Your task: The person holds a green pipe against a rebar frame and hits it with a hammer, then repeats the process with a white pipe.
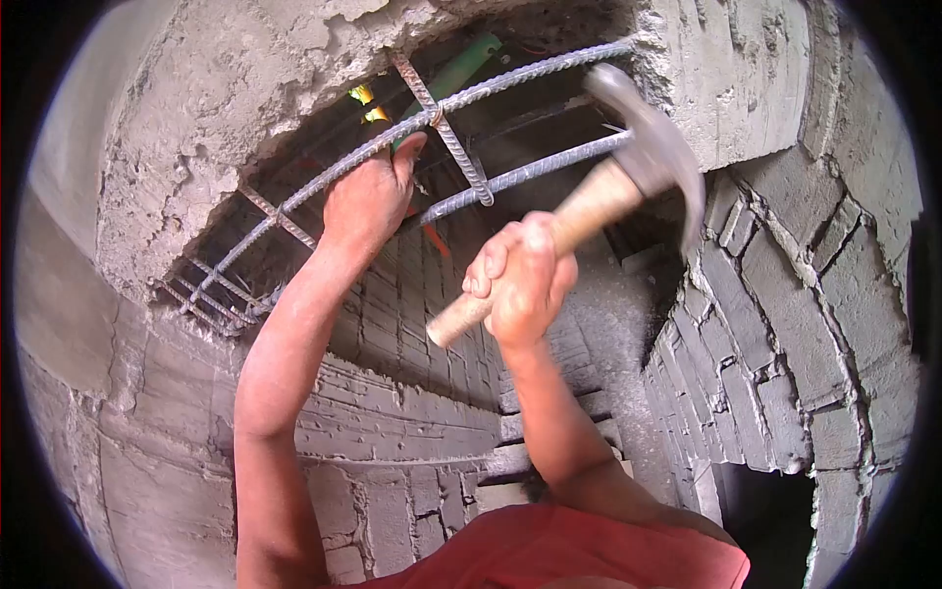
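A claw hammer (597,201) with a wooden handle slants up to the right, its metal head blurred close to the rebar. My right hand (530,280) is wrapped round the handle. Ribbed steel bars (535,77) cross a broken-out opening in the concrete. My left hand (371,196) reaches up behind the long upper bar, thumb raised and fingers mostly hidden, so what it holds cannot be made out. Just above it, a small yellow object (371,103) shows inside the opening. A green strip (466,67) lies behind the bars.
Rough concrete (196,128) borders the opening at the upper left. A block wall (775,294) with thick mortar joints stands at the right, with a dark doorway (770,520) below. An orange piece (436,240) hangs under the bars.
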Demonstrator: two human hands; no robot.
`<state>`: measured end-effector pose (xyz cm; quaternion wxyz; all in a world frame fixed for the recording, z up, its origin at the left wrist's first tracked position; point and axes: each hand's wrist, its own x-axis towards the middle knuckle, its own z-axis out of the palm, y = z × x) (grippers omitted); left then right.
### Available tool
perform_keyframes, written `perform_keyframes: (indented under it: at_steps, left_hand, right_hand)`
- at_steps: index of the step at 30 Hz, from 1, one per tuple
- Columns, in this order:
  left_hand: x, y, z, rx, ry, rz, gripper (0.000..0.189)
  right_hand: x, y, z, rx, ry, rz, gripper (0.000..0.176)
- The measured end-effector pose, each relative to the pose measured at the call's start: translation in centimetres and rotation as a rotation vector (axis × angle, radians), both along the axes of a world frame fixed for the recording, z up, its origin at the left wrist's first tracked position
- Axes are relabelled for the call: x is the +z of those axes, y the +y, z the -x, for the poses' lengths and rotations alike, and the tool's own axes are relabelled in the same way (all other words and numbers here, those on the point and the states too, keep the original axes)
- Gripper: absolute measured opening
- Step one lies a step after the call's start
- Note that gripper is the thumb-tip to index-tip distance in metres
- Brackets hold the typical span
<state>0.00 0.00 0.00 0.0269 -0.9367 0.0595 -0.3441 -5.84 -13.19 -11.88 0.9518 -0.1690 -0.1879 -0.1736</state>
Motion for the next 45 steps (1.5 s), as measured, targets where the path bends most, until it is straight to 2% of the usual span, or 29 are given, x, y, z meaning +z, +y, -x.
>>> perform_keyframes:
  at_steps: [2, 3, 5, 7, 8, 9, 11, 14, 15, 17, 19, 21, 22, 26, 27, 29, 31, 33, 34, 35, 37, 39, 40, 41, 43, 45]
  left_hand:
    - [-0.1, -0.1, 0.0, -0.039, -0.046, 0.003, 0.050]
    - [-1.2, -0.6, 0.2, -0.037, -0.036, 0.045, 0.050]
    - [-1.1, -0.9, 0.5, -0.034, -0.003, 0.064, 0.050]
    - [-1.0, -0.7, 0.3, -0.052, -0.034, 0.058, 0.050]
    - [-0.9, -0.7, 0.3, -0.071, -0.057, 0.052, 0.051]
    - [-0.9, -0.9, 0.3, -0.074, -0.056, 0.048, 0.051]
    - [-1.0, -1.1, 0.4, 0.018, 0.006, 0.080, 0.051]
    - [-0.7, -1.0, 0.5, -0.045, -0.011, 0.074, 0.051]
    - [-0.7, -0.9, 0.5, -0.046, -0.008, 0.069, 0.051]
    - [-0.7, -0.8, 0.4, -0.079, -0.017, 0.079, 0.052]
    - [-0.5, -0.9, 0.6, -0.050, -0.010, 0.070, 0.052]
    - [-0.5, -1.1, 0.4, -0.027, 0.000, 0.065, 0.052]
    - [-0.5, -1.0, 0.1, -0.035, 0.006, 0.088, 0.053]
    - [-0.2, -1.6, 0.6, 0.002, 0.003, 0.085, 0.057]
    - [-0.1, -1.4, 0.6, 0.026, 0.044, 0.082, 0.058]
    - [-0.2, -1.3, 0.5, 0.002, 0.013, 0.064, 0.057]
    - [-0.2, -1.2, 0.5, -0.022, -0.019, 0.048, 0.057]
    - [-0.1, -1.4, 0.7, 0.013, 0.000, 0.040, 0.056]
    - [-0.1, -1.6, 0.7, 0.012, 0.004, 0.043, 0.056]
    - [0.0, -1.7, 0.8, 0.011, 0.038, 0.073, 0.056]
    - [0.2, -1.9, 0.7, 0.000, 0.070, 0.096, 0.056]
    - [0.0, -1.8, 0.8, 0.012, 0.031, 0.083, 0.055]
    - [0.2, -1.7, 0.8, 0.026, 0.074, 0.096, 0.054]
    - [0.2, -1.9, 1.0, -0.018, 0.042, 0.093, 0.054]
    - [0.2, -1.9, 1.0, -0.019, 0.043, 0.081, 0.054]
    - [0.3, -1.5, 0.7, -0.007, 0.040, 0.063, 0.055]
  right_hand:
    - [-0.1, 1.3, 0.6, -0.206, -0.074, -0.155, 0.034]
    - [-0.7, 1.3, 0.7, -0.227, -0.118, -0.311, 0.031]
    - [-0.6, 1.8, 0.8, -0.255, -0.057, -0.348, 0.036]
    - [0.4, 2.7, 0.5, 0.011, 0.003, -0.423, 0.035]
    - [0.9, 3.2, -0.2, 0.099, 0.082, -0.304, 0.033]
    - [2.5, 2.8, 0.0, 0.102, 0.121, -0.121, 0.032]
    - [2.5, 2.1, -0.1, 0.199, 0.107, -0.202, 0.032]
    - [1.2, 1.6, 0.1, 0.046, 0.141, -0.115, 0.034]
    - [1.9, 1.7, 1.0, 0.049, 0.143, -0.251, 0.037]
    - [2.3, 2.3, 1.6, -0.085, 0.180, -0.426, 0.038]
    - [3.1, 2.8, 1.4, -0.122, 0.200, -0.500, 0.039]
    - [3.9, 3.1, 1.0, 0.139, 0.243, -0.338, 0.040]
    - [4.3, 3.4, 0.1, 0.195, 0.197, -0.144, 0.032]
    - [3.7, 2.1, 0.8, 0.116, 0.225, -0.123, 0.031]
    - [3.6, 2.4, 1.1, 0.076, 0.241, -0.167, 0.031]
    - [4.3, 2.9, 1.5, -0.046, 0.316, -0.414, 0.040]
    - [4.6, 2.9, 0.9, -0.079, 0.319, -0.476, 0.040]
    - [5.1, 2.7, 0.3, 0.140, 0.254, -0.353, 0.037]
    - [5.4, 2.4, -0.2, 0.224, 0.243, -0.105, 0.029]
    - [5.7, 2.1, -0.1, 0.312, 0.211, -0.098, 0.028]
    - [5.2, 2.3, 0.1, 0.203, 0.217, -0.087, 0.028]
    - [4.9, 2.5, 0.8, 0.105, 0.282, -0.198, 0.030]
    - [5.0, 2.6, 1.0, 0.049, 0.311, -0.331, 0.031]
    - [4.8, 2.9, 0.8, 0.006, 0.269, -0.394, 0.031]
    - [4.7, 3.0, -0.2, 0.113, 0.237, -0.333, 0.029]
    - [4.7, 1.7, -1.2, 0.221, 0.202, 0.025, 0.027]
